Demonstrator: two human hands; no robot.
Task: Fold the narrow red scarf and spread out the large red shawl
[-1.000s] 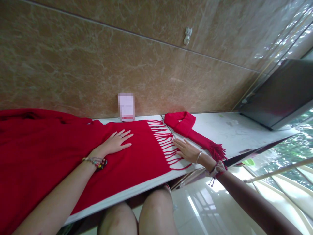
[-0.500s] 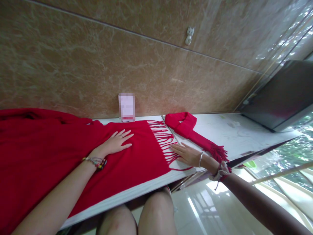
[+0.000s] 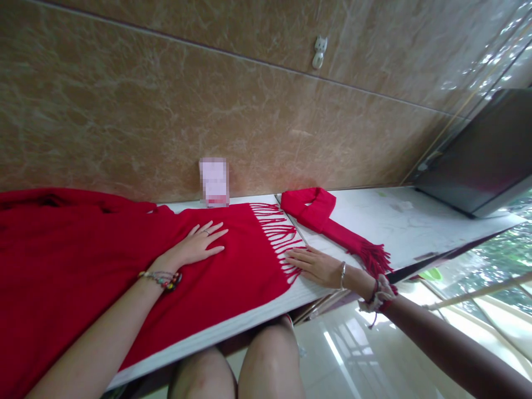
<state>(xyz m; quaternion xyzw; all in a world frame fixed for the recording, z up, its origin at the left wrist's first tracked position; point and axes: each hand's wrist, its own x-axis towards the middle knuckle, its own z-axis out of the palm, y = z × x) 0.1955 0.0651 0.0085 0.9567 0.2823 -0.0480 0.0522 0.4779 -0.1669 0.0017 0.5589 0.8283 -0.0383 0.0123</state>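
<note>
A large red cloth (image 3: 245, 260) with a fringed right end lies spread over the white counter. My left hand (image 3: 197, 244) rests palm down on it, fingers spread, holding nothing. At the fringe (image 3: 276, 227), my right hand (image 3: 313, 266) lies flat with its fingers stretched out over the lower strands. Just beyond that hand is a narrower folded red scarf (image 3: 310, 210), its own fringe pointing toward my right wrist.
A blurred pinkish-white box (image 3: 215, 182) stands against the brown marbled wall (image 3: 145, 111). The white counter (image 3: 374, 213) continues right to a dark grey appliance (image 3: 477, 155). My knees are below the front edge.
My right hand has shifted slightly left and down over the fringe, and the lower strands lie differently, the long one no longer stretching right. My left hand stays in place on the cloth.
</note>
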